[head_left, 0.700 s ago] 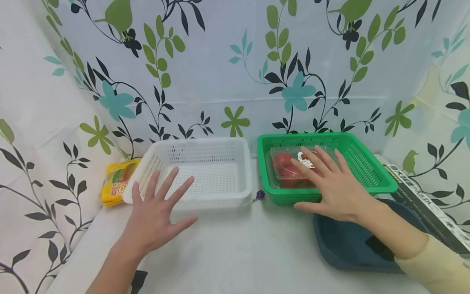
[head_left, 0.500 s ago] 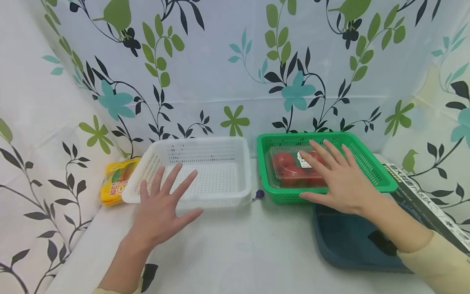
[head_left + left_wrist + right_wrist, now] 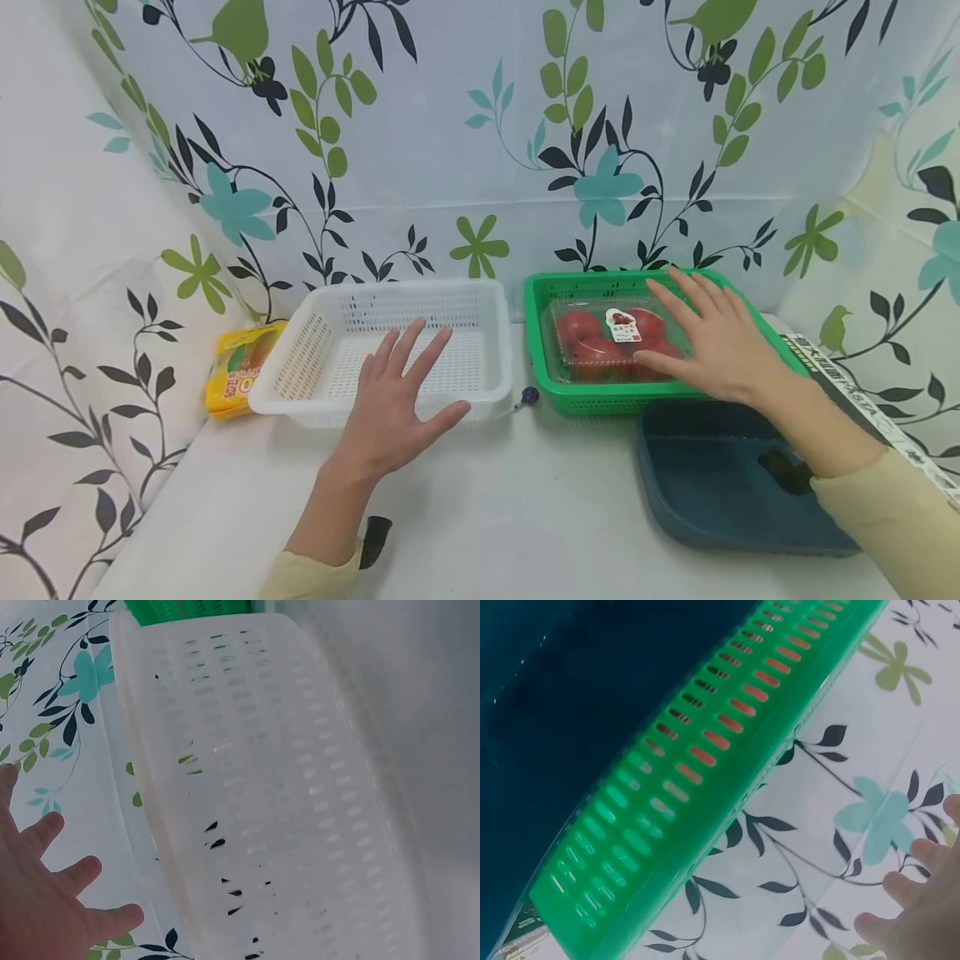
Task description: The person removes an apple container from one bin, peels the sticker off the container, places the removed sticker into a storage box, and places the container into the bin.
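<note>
My left hand (image 3: 390,412), fingers spread and holding nothing, overlaps the front rim of the white basket (image 3: 322,407) in the head view. The left wrist view shows that hand (image 3: 52,889) at the lower left, beside the perforated white basket (image 3: 247,750). On the right, my right hand (image 3: 708,337) is also spread and holds nothing, overlapping the right part of the green basket (image 3: 585,400). In that basket lies a clear plastic box of red round fruit (image 3: 596,354) with a white label. The right wrist view has the green basket's slotted wall (image 3: 727,735).
A dark blue bin (image 3: 720,500) stands in front of the green basket, partly behind my right arm. Beside it lies a long black-and-white box (image 3: 862,404). A yellow packet (image 3: 240,371) leans left of the white basket. Between the baskets lies a purple lollipop (image 3: 530,396).
My left hand has moved to the right, across the front of the white basket. My right hand has shifted right and farther back, uncovering more of the fruit box and its label.
</note>
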A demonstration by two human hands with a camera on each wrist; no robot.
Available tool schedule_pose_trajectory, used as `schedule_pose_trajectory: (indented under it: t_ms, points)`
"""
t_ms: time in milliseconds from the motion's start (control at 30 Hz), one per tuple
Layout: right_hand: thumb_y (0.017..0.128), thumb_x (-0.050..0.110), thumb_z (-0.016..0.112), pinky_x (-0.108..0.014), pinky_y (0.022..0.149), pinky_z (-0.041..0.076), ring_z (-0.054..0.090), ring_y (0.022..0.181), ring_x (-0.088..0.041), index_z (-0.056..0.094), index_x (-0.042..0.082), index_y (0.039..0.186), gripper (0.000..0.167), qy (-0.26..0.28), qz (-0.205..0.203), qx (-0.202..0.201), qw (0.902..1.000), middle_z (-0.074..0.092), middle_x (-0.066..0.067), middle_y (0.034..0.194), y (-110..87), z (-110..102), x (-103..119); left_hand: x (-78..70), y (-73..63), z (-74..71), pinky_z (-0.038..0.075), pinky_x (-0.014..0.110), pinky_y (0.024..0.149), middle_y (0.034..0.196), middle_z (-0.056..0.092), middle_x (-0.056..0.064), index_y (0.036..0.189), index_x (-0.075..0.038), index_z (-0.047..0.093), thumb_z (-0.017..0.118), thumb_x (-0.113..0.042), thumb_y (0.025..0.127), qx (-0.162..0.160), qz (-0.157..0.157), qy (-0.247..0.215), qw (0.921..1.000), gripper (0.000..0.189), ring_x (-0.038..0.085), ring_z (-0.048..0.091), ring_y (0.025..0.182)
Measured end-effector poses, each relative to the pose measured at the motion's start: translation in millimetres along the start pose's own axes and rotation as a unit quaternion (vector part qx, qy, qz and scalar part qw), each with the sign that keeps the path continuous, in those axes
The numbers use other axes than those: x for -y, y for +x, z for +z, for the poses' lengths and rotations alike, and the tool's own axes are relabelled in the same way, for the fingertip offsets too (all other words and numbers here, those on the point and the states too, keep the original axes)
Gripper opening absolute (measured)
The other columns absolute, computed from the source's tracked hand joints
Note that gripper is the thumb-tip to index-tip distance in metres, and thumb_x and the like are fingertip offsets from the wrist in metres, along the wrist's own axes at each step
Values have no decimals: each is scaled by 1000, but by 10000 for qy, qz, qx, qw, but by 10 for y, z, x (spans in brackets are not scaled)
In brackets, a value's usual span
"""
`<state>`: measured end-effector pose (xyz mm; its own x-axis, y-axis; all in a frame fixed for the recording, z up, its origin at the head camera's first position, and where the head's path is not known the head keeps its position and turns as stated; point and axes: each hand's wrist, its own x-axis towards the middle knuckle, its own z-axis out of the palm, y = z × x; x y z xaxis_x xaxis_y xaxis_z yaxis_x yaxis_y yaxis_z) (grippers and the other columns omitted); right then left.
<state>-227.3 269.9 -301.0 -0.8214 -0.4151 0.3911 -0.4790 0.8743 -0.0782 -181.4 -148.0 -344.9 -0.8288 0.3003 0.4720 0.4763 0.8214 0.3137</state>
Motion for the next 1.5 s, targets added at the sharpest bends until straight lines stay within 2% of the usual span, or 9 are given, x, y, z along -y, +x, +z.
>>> schedule_pose_trajectory:
  t_ms: [133, 300, 533, 733, 933, 1067, 1200, 1300, 1500]
  points:
    - [89, 55, 69, -71, 112, 17, 20, 144, -50, 25, 10, 160, 95, 152, 317, 213, 9992, 20, -24, 162, 59, -17, -68, -103, 61, 128, 20, 64, 116, 165, 25, 4, 160, -34, 29, 65, -54, 90, -278, 196, -452, 9984, 81, 35, 20, 149]
    - [91, 60, 63, -74, 110, 18, 16, 145, -52, 19, 8, 162, 98, 508, 868, 818, 9916, 13, -25, 164, 153, -27, -144, -234, 114, 277, 32, 58, 113, 163, 27, 2, 159, -34, 30, 68, -47, 90, -423, 290, -1158, 9919, 80, 27, 27, 147]
    - [94, 60, 59, -78, 106, 19, 13, 143, -57, 9, 2, 161, 101, 1250, 1319, 1614, 9700, 11, -32, 161, 288, -41, -262, -429, 167, 434, 35, 60, 110, 163, 27, 1, 159, -33, 31, 69, -42, 91, -358, 27, -2014, 9788, 78, 24, 27, 147]
    - [96, 58, 57, -75, 109, 17, 10, 145, -54, 0, -2, 159, 105, 1925, 1632, 1915, 9485, 8, -34, 161, 385, -64, -387, -576, 218, 564, 35, 54, 112, 160, 32, 0, 159, -28, 32, 69, -38, 93, -499, -40, -2546, 9658, 76, 18, 29, 146]
    - [96, 63, 53, -76, 108, 14, 0, 145, -56, -10, 2, 159, 108, 2708, 2308, 2248, 9071, -6, -33, 162, 412, -88, -514, -709, 235, 670, 39, 46, 111, 158, 36, -5, 158, -26, 34, 70, -33, 93, -513, -165, -3004, 9523, 75, 14, 34, 143]
    - [98, 63, 50, -74, 110, 15, 2, 144, -58, -14, 2, 158, 107, 3269, 2630, 2371, 8762, -13, -31, 161, 428, -84, -605, -796, 245, 752, 43, 40, 108, 157, 37, -5, 158, -23, 34, 70, -30, 93, -512, -154, -3256, 9440, 75, 12, 36, 141]
    - [99, 64, 47, -71, 112, 17, 4, 143, -59, -17, 3, 157, 106, 3826, 2916, 2367, 8441, -16, -30, 161, 435, -47, -706, -887, 254, 830, 44, 41, 108, 157, 39, 2, 158, -19, 34, 69, -27, 94, -639, -115, -3509, 9342, 73, 20, 40, 141]
    - [99, 64, 45, -69, 113, 16, 2, 143, -60, -19, 5, 157, 105, 4223, 3056, 2352, 8203, -15, -33, 160, 429, -19, -770, -957, 251, 875, 45, 44, 107, 156, 39, 3, 157, -18, 35, 69, -28, 93, -648, -286, -3671, 9275, 73, 23, 41, 140]
    - [98, 65, 47, -65, 115, 18, 3, 144, -59, -21, 8, 157, 106, 4629, 3291, 2211, 7928, -10, -36, 160, 427, 34, -842, -1081, 251, 959, 40, 50, 110, 156, 37, 2, 156, -16, 36, 68, -32, 93, -609, -707, -3876, 9171, 73, 20, 35, 142]
